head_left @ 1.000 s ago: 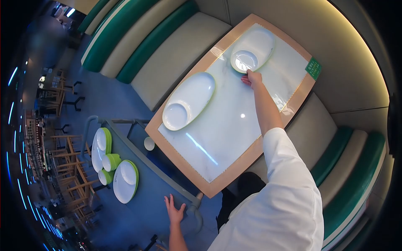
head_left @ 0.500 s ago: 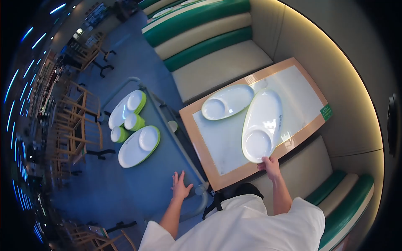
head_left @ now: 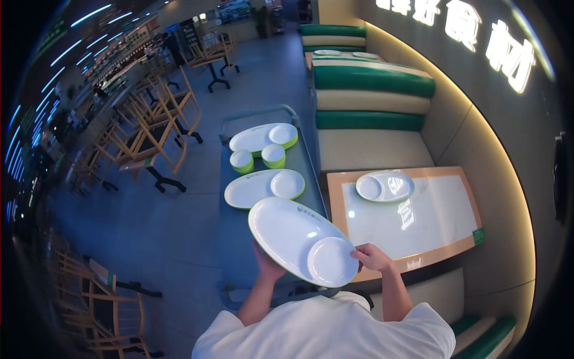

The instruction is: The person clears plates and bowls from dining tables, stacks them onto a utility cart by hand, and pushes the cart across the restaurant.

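In front of me a white oval plate [head_left: 278,230] with a round compartment and a pale green rim is held up, tilted, over the near end of the cart. My right hand [head_left: 372,257] pinches its right rim beside the compartment. At the plate's lower left edge is my left hand [head_left: 267,266], its fingers hidden underneath. Just beyond lies a stack of matching plates [head_left: 245,190] on the cart, with two stacks of green-and-white cups [head_left: 242,160] [head_left: 273,155] and a farther plate stack [head_left: 254,139]. Another oval plate [head_left: 394,186] rests on the table.
The grey cart [head_left: 317,203] stands alongside the wood-edged table [head_left: 430,218]. Booth benches [head_left: 371,146] line the right wall. To the left, upturned wooden chairs [head_left: 161,128] sit on tables beyond the floor aisle [head_left: 203,221].
My right hand has brought the oval plate from the table leftward to the cart. My left hand, spread over the cart before, is now at the plate's underside. The view has turned left and upward.
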Tool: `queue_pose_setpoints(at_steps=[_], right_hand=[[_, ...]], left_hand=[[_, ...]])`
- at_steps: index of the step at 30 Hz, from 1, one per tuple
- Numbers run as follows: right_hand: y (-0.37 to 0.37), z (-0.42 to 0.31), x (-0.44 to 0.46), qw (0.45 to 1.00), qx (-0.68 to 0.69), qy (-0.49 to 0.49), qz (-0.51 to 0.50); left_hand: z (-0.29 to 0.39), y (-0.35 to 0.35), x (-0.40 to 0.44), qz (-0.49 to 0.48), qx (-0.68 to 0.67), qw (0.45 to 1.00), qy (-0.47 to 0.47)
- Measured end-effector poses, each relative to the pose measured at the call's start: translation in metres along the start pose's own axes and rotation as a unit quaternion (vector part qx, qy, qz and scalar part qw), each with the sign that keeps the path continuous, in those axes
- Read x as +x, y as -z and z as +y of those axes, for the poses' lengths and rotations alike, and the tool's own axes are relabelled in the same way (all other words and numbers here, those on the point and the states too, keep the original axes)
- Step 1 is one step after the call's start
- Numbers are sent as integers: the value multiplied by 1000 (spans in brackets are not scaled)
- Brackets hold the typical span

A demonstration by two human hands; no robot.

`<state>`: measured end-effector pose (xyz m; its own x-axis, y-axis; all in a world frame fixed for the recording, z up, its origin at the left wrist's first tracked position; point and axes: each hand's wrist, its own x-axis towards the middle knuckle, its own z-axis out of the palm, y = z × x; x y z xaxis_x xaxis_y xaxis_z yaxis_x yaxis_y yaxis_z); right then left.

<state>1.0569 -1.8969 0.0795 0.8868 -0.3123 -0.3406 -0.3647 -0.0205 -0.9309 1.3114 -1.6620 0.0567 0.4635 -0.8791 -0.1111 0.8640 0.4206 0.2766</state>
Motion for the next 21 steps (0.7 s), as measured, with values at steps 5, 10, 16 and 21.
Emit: queue_pose_setpoints(at_steps=[5, 10, 16, 21], right_hand=[[-26, -3, 66, 992, -123, -22, 16], [-50, 14, 118, 986, -132, -8, 102], [-71, 58, 139, 988, -20, -76, 135], [-87, 40, 89, 994, 101, -45, 7]], left_hand=[[46, 61, -39, 203, 155, 967, 0], [59, 69, -64, 244, 241, 939, 32], [56, 117, -68, 315, 227, 920, 49], [59, 124, -62, 320, 126, 939, 12]])
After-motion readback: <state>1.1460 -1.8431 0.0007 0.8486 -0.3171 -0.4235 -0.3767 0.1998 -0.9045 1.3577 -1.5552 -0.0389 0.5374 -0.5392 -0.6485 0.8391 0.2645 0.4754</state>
